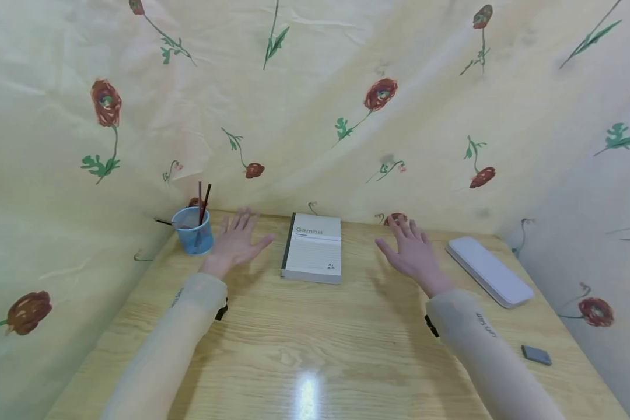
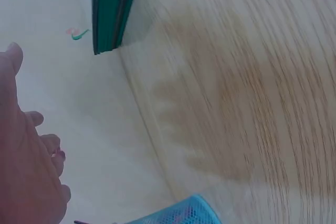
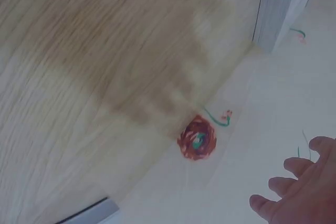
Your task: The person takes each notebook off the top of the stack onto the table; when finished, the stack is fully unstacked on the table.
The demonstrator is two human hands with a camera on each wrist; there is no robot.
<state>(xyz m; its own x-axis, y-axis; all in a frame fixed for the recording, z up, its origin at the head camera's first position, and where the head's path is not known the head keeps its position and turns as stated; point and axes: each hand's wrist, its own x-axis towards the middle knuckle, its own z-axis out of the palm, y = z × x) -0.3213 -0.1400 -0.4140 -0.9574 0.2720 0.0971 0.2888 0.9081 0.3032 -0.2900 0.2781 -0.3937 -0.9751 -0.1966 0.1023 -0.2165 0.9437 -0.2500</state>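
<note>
- So, head view: two hands reach above the tabletop (image 1: pixel 294 326), left hand (image 1: pixel 233 248) and right hand (image 1: pixel 412 252), both spread and gripping nothing.
- Between them, touching neither, sits one notepad (image 1: pixel 313 248), cover showing.
- Just left of the left hand stands one blue cup (image 1: pixel 194 236) with three thin sticks (image 1: pixel 204 204) visible; right of the right hand lie one pale case (image 1: pixel 488 271) and, nearer the wearer, one small grey object (image 1: pixel 536 354).
- Danger, I'd say: a leftward sweep of the left hand could tip that cup and spill the sticks; a rightward swing of the other could shove the case.
- Over to the left wrist: one hand, fingers empty, the notepad's dark spine (image 2: pixel 111 11) off its thumb side, the cup's rim off its little finger.
- Right wrist now: one hand, again holding nothing, notepad on its thumb side, one printed flower (image 3: pixel 197 139) beyond its fingers.
</note>
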